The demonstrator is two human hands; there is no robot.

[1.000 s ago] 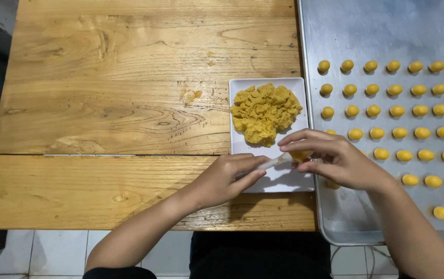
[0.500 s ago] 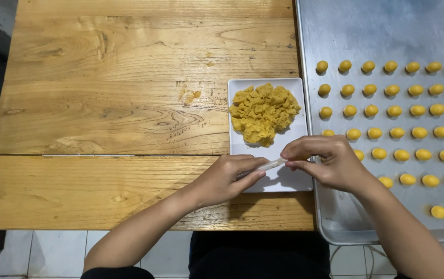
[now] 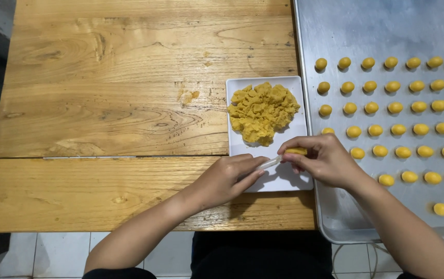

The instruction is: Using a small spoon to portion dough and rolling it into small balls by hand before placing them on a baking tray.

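Head view: right hand (image 3: 325, 160) fingers pinch soft, crumbly dough piece (image 3: 296, 151); left hand (image 3: 229, 178) fingers grip small white scraper (image 3: 269, 163). Hold lightly.

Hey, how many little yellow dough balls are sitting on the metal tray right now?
40 dough balls, all on the baking tray: four rows of seven at the top, then rows of six, four and two. The right hand may hide more.
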